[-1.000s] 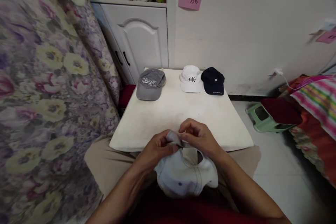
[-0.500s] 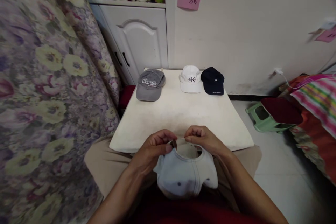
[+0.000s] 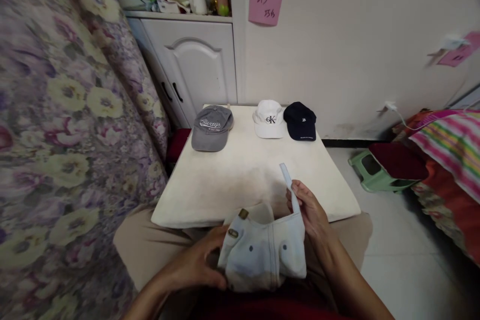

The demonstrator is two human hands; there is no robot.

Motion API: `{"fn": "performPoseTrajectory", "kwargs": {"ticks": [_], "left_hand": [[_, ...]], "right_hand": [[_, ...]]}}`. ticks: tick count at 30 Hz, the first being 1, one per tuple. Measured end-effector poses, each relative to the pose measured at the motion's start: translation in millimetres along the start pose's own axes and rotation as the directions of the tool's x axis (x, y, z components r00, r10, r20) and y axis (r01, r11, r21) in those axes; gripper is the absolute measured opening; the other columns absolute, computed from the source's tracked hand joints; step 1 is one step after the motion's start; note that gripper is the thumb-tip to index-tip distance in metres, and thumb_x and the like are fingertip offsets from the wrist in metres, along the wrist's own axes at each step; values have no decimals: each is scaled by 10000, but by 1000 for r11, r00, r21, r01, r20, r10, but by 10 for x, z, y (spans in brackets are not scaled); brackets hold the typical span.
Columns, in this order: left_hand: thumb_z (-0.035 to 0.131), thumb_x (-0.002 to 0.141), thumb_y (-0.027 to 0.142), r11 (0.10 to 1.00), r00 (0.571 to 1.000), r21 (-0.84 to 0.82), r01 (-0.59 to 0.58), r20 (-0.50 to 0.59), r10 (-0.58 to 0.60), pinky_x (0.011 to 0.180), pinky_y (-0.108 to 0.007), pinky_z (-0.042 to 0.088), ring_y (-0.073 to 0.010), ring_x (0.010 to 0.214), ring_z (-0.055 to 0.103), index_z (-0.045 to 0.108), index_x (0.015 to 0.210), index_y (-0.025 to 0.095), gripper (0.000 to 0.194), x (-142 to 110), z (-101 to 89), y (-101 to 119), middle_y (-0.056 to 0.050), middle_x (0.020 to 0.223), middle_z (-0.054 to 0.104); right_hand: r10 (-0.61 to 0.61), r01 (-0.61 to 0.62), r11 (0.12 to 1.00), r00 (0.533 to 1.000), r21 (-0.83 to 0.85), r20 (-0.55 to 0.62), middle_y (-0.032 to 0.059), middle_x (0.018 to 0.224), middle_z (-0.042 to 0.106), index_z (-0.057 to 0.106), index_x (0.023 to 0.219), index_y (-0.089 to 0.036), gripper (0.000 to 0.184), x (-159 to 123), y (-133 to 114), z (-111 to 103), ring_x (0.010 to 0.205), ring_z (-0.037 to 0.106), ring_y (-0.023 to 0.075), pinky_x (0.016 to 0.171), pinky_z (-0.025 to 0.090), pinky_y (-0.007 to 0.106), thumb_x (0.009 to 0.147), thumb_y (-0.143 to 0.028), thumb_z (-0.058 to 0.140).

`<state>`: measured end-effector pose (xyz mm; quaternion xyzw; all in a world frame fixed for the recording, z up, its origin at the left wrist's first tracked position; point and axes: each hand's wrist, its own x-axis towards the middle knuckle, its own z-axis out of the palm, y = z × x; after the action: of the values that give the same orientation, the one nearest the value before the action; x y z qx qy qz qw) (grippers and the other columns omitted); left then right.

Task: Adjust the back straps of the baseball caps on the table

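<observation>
A pale blue baseball cap (image 3: 260,262) is in my lap in front of the table, its back side turned up. My left hand (image 3: 197,262) is closed around the cap's left side, with the thumb in front and the fingertips partly hidden behind the fabric. My right hand (image 3: 308,207) pinches the cap's loose strap (image 3: 286,177), whose free end sticks up above the fingers. A brass-coloured buckle (image 3: 233,233) sits at the left of the back opening. Close above it shows another brass-coloured piece (image 3: 243,214).
On the cream-topped table (image 3: 240,175) lie a grey cap (image 3: 212,127) at the back left, a white cap (image 3: 269,120) and a navy cap (image 3: 300,121) at the back right. A floral curtain (image 3: 75,150) hangs at left. A green stool (image 3: 386,167) stands at right.
The strap has come out of the closed back opening and now points up in my right hand. My left hand has moved down and left onto the cap's side.
</observation>
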<state>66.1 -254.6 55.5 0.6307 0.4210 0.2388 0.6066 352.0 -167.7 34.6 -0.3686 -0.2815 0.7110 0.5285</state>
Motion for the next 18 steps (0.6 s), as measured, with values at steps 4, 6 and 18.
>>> {"fn": "performPoseTrajectory", "kwargs": {"ticks": [4,6,18], "left_hand": [[704,816,384,962,995,252,-104,30,99,1183,-534,39,-312,1412,356,739,1096,360,283,-8,-18,20,-53,1334,637],[632,871,395,967,986,196,-161,-19,168,1149,-495,230,-309,1241,552,780,982,300,208,35,-43,73,-76,1149,730],[753,797,321,671,726,-558,-488,-686,-42,942,-326,510,-217,1012,689,621,1241,236,470,675,-172,420,-53,1079,752]], "right_hand": [[-4,3,997,1000,81,21,-78,581,411,483,738,-220,324,98,-31,2,429,327,78,384,311,199,725,-362,774],[-42,36,991,998,128,45,-70,591,458,509,734,-216,303,179,-145,20,442,384,80,399,345,195,727,-346,782],[125,-113,992,886,-53,447,88,999,740,668,1081,-181,563,-5,116,215,834,699,217,755,540,326,647,-497,836]]}}
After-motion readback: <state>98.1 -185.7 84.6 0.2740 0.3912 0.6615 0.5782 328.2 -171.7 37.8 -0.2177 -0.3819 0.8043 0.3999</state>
